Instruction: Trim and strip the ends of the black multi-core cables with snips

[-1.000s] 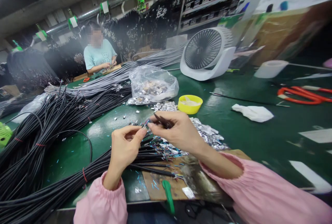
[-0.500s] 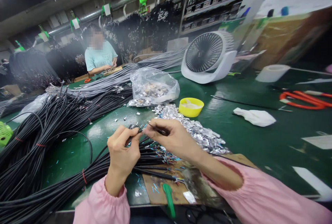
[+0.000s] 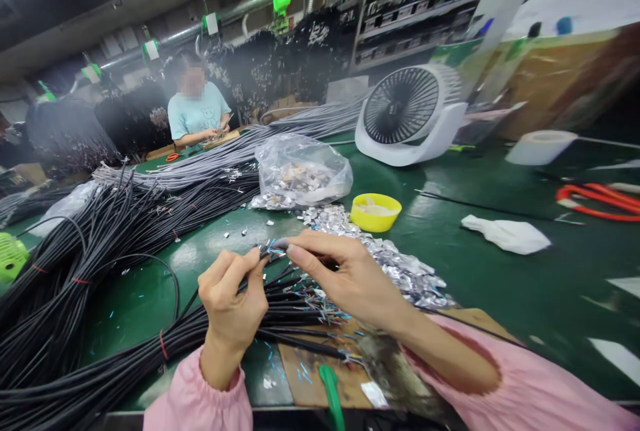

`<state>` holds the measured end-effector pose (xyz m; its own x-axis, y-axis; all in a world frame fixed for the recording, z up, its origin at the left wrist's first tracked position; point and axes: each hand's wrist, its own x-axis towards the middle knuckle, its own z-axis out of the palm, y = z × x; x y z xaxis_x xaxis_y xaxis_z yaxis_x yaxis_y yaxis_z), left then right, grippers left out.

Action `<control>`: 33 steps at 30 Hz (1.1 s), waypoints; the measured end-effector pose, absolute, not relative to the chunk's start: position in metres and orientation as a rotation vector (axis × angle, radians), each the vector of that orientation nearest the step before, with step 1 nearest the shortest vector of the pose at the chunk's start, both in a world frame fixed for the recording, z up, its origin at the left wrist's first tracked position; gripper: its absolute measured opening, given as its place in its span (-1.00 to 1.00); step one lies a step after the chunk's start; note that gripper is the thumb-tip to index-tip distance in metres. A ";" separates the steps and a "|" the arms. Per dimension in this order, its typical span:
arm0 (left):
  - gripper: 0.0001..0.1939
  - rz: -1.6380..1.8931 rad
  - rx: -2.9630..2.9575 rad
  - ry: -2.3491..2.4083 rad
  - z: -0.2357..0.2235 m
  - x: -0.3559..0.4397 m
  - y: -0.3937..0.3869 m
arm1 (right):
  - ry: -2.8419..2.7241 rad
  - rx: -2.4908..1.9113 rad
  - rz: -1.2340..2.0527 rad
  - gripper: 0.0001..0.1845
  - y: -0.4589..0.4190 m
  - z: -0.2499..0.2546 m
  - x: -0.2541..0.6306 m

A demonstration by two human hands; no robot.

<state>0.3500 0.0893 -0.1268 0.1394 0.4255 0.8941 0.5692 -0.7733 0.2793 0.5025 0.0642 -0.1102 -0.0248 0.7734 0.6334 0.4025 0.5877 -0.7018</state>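
Note:
My left hand is closed in a pinch on a black cable near its stripped end. Thin coloured wires stick out of that end between my two hands. My right hand has thumb and fingertips pressed together at the tips of these wires; the exact contact is partly hidden by the fingers. Below both hands lies a bundle of black cables, tied with a red band, its coloured wire ends fanned out over a brown board. Scraps of silver foil are heaped behind my right hand.
Behind the foil stand a clear plastic bag, a yellow dish and a white fan. More black cables fill the left. A green handle lies at the front edge. Across the table sits another person.
My right fingertips have shifted slightly right, away from my left hand, and more of the coloured wires shows between them. The view has turned a little to the left. My left hand keeps its pinch.

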 end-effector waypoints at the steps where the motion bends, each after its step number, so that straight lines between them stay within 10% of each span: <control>1: -0.90 -1.697 -2.266 -0.999 -0.127 0.350 0.089 | -1.645 -1.001 0.393 -0.64 0.064 -0.110 0.503; 23: -0.60 -1.808 -2.854 -1.665 -0.111 0.349 0.084 | -1.578 -1.007 0.248 -0.68 0.061 -0.111 0.501; 33: -0.84 -1.759 -2.676 -1.405 -0.116 0.358 0.080 | -1.391 -1.045 0.512 -0.52 0.066 -0.110 0.501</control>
